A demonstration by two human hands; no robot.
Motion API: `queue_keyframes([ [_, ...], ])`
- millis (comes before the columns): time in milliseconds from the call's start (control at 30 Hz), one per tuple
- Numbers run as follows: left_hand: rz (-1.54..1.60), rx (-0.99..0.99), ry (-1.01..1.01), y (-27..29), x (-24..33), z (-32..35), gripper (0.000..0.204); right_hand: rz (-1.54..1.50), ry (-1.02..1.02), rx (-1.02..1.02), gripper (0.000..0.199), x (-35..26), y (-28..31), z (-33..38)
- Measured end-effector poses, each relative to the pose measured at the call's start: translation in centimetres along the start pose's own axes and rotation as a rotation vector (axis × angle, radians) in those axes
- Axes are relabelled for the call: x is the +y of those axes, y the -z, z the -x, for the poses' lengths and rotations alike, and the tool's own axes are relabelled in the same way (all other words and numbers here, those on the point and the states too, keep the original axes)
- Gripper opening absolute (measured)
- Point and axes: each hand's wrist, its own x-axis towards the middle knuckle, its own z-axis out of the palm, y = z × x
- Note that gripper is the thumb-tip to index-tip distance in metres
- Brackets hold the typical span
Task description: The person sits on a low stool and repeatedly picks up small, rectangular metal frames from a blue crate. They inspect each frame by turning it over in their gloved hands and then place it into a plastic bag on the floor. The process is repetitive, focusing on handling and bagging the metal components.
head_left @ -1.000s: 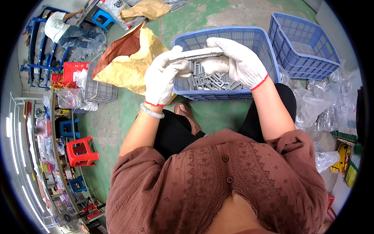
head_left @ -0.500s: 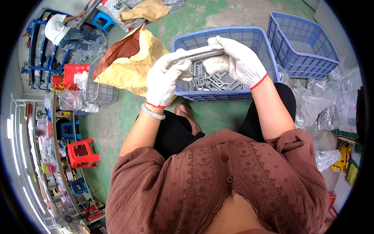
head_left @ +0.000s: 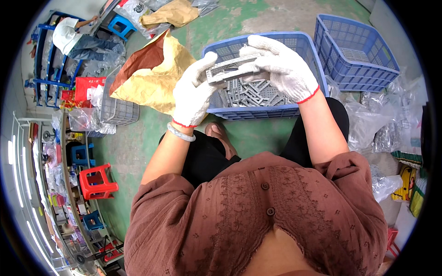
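Both my hands wear white knit gloves with red cuffs. Between them, above a blue plastic basket (head_left: 262, 112), is a long grey frame-like part (head_left: 230, 75) with an open middle. My left hand (head_left: 192, 94) grips its left end, thumb on the far side. At the other end, my right hand (head_left: 282, 69) has its fingers bent around the part; some fingertips are hidden behind it. Many similar grey parts (head_left: 251, 95) lie loose in a heap inside the basket.
Left of the basket stands an open yellow paper sack (head_left: 152, 78). A second blue basket (head_left: 357, 69) is at the far right, with clear plastic bags (head_left: 368, 122) nearby. A red stool (head_left: 98, 181) stands left; a person (head_left: 76, 39) works at the far left.
The grey part has turned in my hands, and its open frame now shows. My left thumb has moved to its far side, and my right fingers have shifted along it.
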Motion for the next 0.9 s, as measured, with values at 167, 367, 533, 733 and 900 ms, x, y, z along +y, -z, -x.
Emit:
queue_keyframes([
  [167, -0.044, 0.000, -0.101, -0.6, 0.7, -0.2, 0.056, -0.002, 0.043, -0.053, 0.057, 0.7, 0.8, 0.0],
  [367, -0.034, -0.023, -0.069, -0.5, 0.8, -0.2, 0.054, 0.000, -0.004, -0.004, 0.055, 0.0, 0.1, 0.3],
  [533, 0.028, -0.014, -0.028, -0.6, 0.6, -0.1, 0.052, 0.021, 0.012, -0.012, 0.053, 0.1, 0.3, 0.3],
  [733, 0.008, -0.008, 0.105, -0.2, 0.6, -0.2, 0.045, -0.012, -0.010, -0.005, 0.046, 0.0, 0.3, 0.5],
  [900, 0.018, -0.016, 0.122, -0.4, 0.5, -0.2, 0.042, 0.046, -0.034, 0.041, 0.041, -0.1, 0.1, 0.4],
])
